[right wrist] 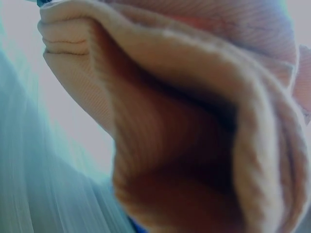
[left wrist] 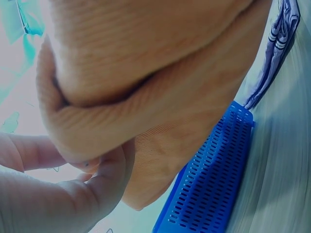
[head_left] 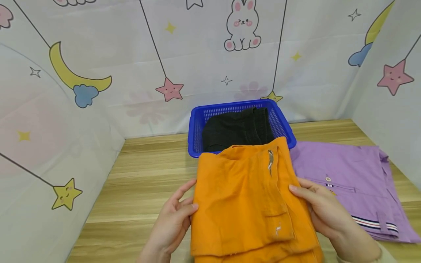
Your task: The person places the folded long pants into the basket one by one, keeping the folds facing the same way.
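Observation:
Folded orange trousers [head_left: 240, 197], with a long pocket and small white marks on it, are held up in front of the blue basket. My left hand [head_left: 175, 215] pinches their left edge between thumb and fingers. In the left wrist view, the thumb and fingers of the left hand [left wrist: 92, 187] grip the thick folded cloth [left wrist: 146, 97] from below. My right hand [head_left: 323, 210] holds the right edge, thumb on the front face. Loose layers of the trousers [right wrist: 160, 131] gape open in the right wrist view, where the hand itself is hidden.
Just behind the trousers stands a blue perforated basket [head_left: 194, 128] with folded black trousers [head_left: 230, 128] inside. Folded purple trousers [head_left: 355, 179] lie on the wooden table [head_left: 141, 182] at the right. A patterned white cloth backdrop [head_left: 197, 54] encloses the back and sides.

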`<state>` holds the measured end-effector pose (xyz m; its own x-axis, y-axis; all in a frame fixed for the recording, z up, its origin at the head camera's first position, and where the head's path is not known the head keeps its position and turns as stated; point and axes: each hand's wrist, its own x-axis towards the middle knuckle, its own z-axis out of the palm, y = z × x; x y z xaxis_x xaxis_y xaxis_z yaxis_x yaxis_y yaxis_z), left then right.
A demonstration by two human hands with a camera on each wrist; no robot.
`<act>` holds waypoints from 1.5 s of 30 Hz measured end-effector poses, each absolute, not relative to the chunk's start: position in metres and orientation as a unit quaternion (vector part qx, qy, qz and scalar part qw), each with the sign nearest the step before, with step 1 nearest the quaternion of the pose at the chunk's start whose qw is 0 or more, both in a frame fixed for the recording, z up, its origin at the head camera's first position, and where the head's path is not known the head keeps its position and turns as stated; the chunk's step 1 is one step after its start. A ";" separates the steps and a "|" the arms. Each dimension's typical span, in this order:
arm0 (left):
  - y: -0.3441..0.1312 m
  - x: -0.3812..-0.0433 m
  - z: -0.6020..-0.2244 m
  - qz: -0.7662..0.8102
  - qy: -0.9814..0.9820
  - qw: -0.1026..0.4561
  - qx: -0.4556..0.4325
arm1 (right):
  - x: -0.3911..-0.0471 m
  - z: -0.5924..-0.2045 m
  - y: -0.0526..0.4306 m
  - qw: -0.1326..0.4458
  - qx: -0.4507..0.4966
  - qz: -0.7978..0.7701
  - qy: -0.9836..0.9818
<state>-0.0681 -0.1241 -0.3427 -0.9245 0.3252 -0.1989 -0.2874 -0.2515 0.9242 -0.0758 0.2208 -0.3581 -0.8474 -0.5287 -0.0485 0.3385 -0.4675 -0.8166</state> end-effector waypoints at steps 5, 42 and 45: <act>-0.124 -0.072 -0.340 0.789 0.584 0.191 0.009 | -0.079 -0.355 0.219 0.249 -0.105 -0.851 0.450; -0.121 -0.096 -0.334 0.794 0.587 0.160 -0.002 | -0.104 -0.345 0.209 0.210 -0.070 -0.839 0.497; -0.120 -0.098 -0.335 0.795 0.585 0.161 -0.002 | -0.105 -0.346 0.209 0.206 -0.070 -0.839 0.498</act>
<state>-0.0979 -0.1202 -0.3352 -0.9483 0.2528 -0.1917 -0.2584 -0.2646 0.9291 -0.1054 0.2088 -0.3457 -0.9051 -0.4161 -0.0877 0.2763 -0.4186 -0.8651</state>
